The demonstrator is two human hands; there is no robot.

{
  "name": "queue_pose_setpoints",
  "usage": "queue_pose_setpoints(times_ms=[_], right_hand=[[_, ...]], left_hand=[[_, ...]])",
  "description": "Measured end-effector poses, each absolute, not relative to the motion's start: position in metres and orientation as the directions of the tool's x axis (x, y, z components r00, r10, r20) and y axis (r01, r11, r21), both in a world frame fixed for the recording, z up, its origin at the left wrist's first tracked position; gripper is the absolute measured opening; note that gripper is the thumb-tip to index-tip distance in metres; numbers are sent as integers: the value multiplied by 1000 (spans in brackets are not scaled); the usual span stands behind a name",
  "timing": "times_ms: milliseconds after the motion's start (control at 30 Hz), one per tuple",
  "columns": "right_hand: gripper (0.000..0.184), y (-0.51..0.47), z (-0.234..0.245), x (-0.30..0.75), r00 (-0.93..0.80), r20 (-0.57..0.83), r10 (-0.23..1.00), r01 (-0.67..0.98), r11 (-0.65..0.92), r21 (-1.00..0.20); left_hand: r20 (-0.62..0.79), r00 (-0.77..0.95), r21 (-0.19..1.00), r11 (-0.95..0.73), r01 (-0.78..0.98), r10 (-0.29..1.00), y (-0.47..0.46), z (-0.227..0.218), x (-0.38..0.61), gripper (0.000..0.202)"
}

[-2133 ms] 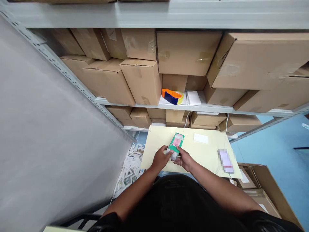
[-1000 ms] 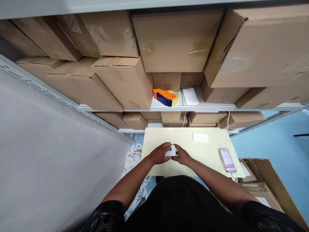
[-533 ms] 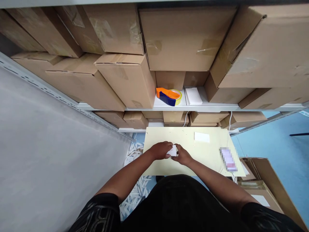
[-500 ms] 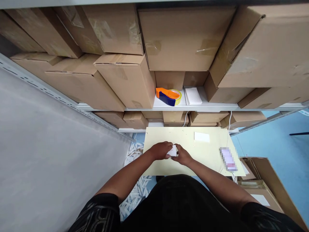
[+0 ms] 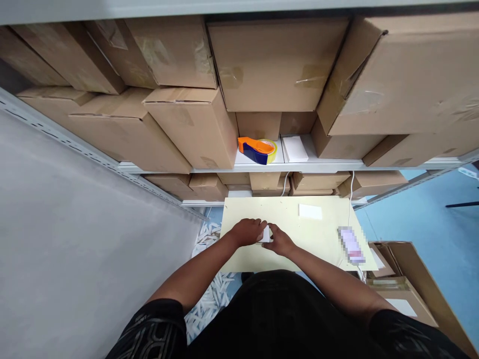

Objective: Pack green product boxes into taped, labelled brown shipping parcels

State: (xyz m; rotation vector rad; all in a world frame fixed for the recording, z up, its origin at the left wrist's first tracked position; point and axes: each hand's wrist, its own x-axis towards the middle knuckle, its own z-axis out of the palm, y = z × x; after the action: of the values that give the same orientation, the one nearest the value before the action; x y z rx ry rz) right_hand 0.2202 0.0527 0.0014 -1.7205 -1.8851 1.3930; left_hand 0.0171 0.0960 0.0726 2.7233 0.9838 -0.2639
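Between my two hands, over the pale yellow tabletop (image 5: 318,244), is a small white card (image 5: 266,234). It could be a single card or a thin stack; my fingers cover part of it. My left hand (image 5: 248,232) is closed on its left side, with fingers laid across the top. My right hand (image 5: 280,241) grips its right side between thumb and curled fingers. Farther back on the tabletop, to the right of my hands, lies a white sheet or card (image 5: 310,211).
A phone (image 5: 351,245), blurred out, lies at the table's right with a white cable. On the shelf (image 5: 220,168) sit cardboard boxes (image 5: 277,70), an orange and blue tape dispenser (image 5: 257,149) and a white stack (image 5: 295,149). Paper strips (image 5: 207,304) cover the floor at left; open cartons stand at right.
My left fingers have shifted across the card, covering more of its face and the faint print on it. Both hands stay in nearly the same spot; the view has shifted slightly.
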Motion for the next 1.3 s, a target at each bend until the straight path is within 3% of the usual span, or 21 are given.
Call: queue_pose_setpoints(times_ms=[133,333,533,633,733,833,933,1100,1200,1300], right_hand=[[89,51,0,220,-277,-404,872,654,-137,-744],[94,51,-5,221,-286,-394,874,654,-122,-746],[90,56,-1,221,-304,-396,867,647,-117,-753],[90,57,-1,222,-311,-402,861,641,-122,-758],[88,56,2,223,-313,-386,868,610,-127,-782],[81,55,9,222,-321,-315,893,568,-84,-819],[69,54,18,217,-291,-275,916,556,-71,-828],[63,58,33,197,-197,-392,898,641,-185,-745],[61,60,36,189,-169,-429,887,670,-216,-710],[54,61,34,195,-161,-385,909,615,-213,-759]], left_hand=[[-274,795,183,-782,596,542,99,73,13,40],[-341,744,200,-729,654,574,95,88,29,48],[-407,686,236,-656,717,603,95,99,39,37],[-312,632,347,-534,771,710,99,92,28,25],[-78,398,416,-333,846,914,103,80,17,29],[37,217,454,-210,866,976,99,65,12,31],[-102,236,513,-152,845,966,88,54,14,23],[-341,218,572,18,820,915,77,49,21,50],[-373,220,564,32,825,901,80,53,19,53],[-339,244,589,3,808,908,84,55,10,48]])
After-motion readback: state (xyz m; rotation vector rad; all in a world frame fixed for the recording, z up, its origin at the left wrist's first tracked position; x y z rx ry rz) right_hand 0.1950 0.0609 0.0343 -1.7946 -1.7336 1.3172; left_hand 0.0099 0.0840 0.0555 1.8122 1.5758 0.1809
